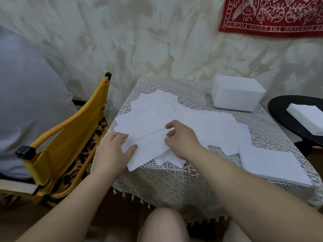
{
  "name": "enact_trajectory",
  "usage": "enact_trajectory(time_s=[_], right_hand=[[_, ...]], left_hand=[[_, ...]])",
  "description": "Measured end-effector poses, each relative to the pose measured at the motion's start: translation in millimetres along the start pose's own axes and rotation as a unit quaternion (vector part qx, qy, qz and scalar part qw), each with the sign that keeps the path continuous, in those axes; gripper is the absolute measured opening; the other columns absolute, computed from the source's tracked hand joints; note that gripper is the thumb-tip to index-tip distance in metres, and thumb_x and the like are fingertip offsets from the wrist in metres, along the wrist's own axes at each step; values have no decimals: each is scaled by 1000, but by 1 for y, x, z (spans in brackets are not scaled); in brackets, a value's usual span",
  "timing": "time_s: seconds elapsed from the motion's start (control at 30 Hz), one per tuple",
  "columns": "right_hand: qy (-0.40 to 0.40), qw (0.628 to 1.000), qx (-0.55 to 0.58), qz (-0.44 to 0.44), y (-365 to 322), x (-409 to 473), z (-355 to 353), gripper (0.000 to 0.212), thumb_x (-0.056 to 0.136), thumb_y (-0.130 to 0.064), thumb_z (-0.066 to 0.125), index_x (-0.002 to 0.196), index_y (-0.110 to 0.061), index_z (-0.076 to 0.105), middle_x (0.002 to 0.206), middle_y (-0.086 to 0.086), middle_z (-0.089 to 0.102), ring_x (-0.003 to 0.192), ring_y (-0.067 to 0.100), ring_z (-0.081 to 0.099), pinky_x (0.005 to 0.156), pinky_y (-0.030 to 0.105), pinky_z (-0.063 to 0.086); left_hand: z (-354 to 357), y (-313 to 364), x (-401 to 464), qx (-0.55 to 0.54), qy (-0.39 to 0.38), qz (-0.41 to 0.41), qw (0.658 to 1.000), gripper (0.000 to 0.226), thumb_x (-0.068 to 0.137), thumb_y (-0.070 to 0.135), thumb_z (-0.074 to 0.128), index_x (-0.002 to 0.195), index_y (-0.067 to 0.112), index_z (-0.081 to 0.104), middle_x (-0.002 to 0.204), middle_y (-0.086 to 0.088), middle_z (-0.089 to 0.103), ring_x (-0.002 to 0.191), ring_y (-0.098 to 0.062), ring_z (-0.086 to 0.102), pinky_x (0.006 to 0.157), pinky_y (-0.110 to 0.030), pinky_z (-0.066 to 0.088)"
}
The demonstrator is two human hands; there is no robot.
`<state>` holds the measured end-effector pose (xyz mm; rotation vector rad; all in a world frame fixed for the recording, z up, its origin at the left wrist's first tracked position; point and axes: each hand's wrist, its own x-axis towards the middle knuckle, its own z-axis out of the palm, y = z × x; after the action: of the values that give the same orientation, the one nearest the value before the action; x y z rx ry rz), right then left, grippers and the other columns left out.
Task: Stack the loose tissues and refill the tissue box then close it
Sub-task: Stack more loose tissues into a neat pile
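Several loose white tissues [201, 123] lie spread and overlapping across the middle of the lace-covered table [174, 180]. My left hand [112, 151] lies flat on the left end of the nearest tissue [150, 145], thumb spread. My right hand [181, 137] has curled fingers pinching that same tissue near its middle fold. A neat stack of tissues [269, 163] sits at the table's near right corner. The white tissue box [237, 93] stands at the far right corner; I cannot tell whether it is open.
A yellow folding chair [70, 137] with a leopard-print seat stands close to the table's left edge. On the right, a round black side table [283, 116] carries another tissue stack [307, 117]. A wall with a red cloth is behind. My knee is below the table's front edge.
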<state>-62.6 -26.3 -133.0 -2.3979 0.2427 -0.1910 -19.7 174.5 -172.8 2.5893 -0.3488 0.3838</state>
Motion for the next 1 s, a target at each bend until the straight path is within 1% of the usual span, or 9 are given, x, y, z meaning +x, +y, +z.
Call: enact_trajectory(time_s=[0.07,0.13,0.23,0.37,0.47,0.57,0.77,0.87,1.0], right_hand=[[6,1000,24,11,9,-7,-5,31,88,-10,50,116,-24,51,91,-6,60,72,8,53,43,13,37],[22,1000,19,10,20,-19,-16,33,88,-9,51,116,-26,50,93,-6,59,71,8,53,41,13,37],[29,999,-40,1,37,-43,-38,36,87,-11,53,120,-25,48,106,-6,55,78,9,52,51,15,36],[-2,996,-86,20,55,-72,-63,35,84,-15,56,118,-23,51,103,-6,59,82,13,55,64,24,42],[18,987,-155,44,63,-80,-72,31,85,-28,56,115,-23,54,96,-6,63,87,16,59,72,27,47],[61,982,-168,57,63,-73,-74,36,88,-37,54,120,-23,51,102,-3,63,92,20,59,77,31,49],[-19,996,-67,55,53,-49,-61,40,90,-19,50,130,-24,46,99,-4,62,85,18,54,64,25,40],[-21,997,-59,47,50,-43,-59,34,88,-13,51,119,-26,57,96,-8,54,85,15,51,66,22,37],[-1,997,-78,-7,49,-47,-64,23,86,-10,54,101,-22,66,85,-6,58,79,12,53,60,20,35]], left_hand=[[-1,4,-2,-8,5,9,1000,47,86,47,60,124,18,58,127,3,54,118,-18,45,98,-37,38],[-2,12,-5,-17,5,26,1000,46,86,45,61,123,18,59,128,3,53,121,-18,43,101,-36,35],[0,28,-12,-40,-6,71,997,43,84,43,63,121,20,60,128,5,52,121,-18,42,99,-36,35],[13,52,-25,-48,-35,127,990,37,82,42,67,113,21,66,123,6,56,113,-21,49,88,-34,41],[19,65,-32,-29,-77,128,988,51,77,59,56,114,25,65,121,10,57,112,-18,48,89,-32,40],[17,71,-35,-9,-97,131,987,67,67,70,46,117,29,62,121,14,55,112,-14,46,91,-30,40],[8,70,-42,-35,-104,124,986,52,77,50,69,122,25,59,129,13,52,119,-10,45,95,-25,35],[7,65,-45,-59,-107,120,985,51,76,47,70,121,25,60,131,13,52,120,-8,45,97,-25,35],[8,61,-45,-65,-96,125,985,47,77,45,72,119,25,62,127,14,54,117,-7,48,95,-21,35]])
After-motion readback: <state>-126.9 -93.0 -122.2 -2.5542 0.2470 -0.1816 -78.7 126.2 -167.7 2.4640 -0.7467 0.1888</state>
